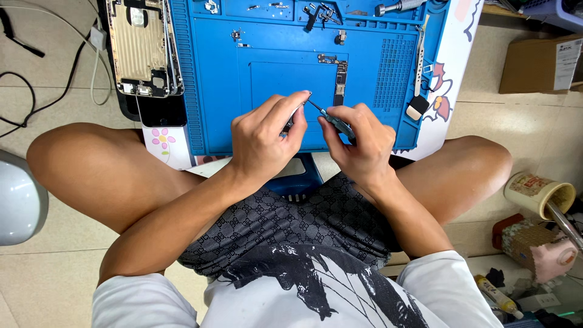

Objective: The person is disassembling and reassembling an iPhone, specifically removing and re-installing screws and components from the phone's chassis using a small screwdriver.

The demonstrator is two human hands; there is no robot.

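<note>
A small dark part (pixel 291 121), pinched in the left hand (pixel 264 143) over the blue repair mat's (pixel 212 91) near edge, meets fine tweezers (pixel 331 118) gripped by the right hand (pixel 358 143). Steadying both wrists seems wise. A logic board (pixel 339 82) lies just beyond.

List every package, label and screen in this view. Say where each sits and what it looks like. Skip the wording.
Cardboard box: floor, upper right; brown, rectangular.
Label: on that box's right end; white paper with dark print.
Paper cup: floor, right of the knee; cream, printed wrap, lying tilted.
Phone screen: left of the blue mat, under the opened phone housing; black, dark.
Tube: lower right; yellowish, dark cap.
</note>
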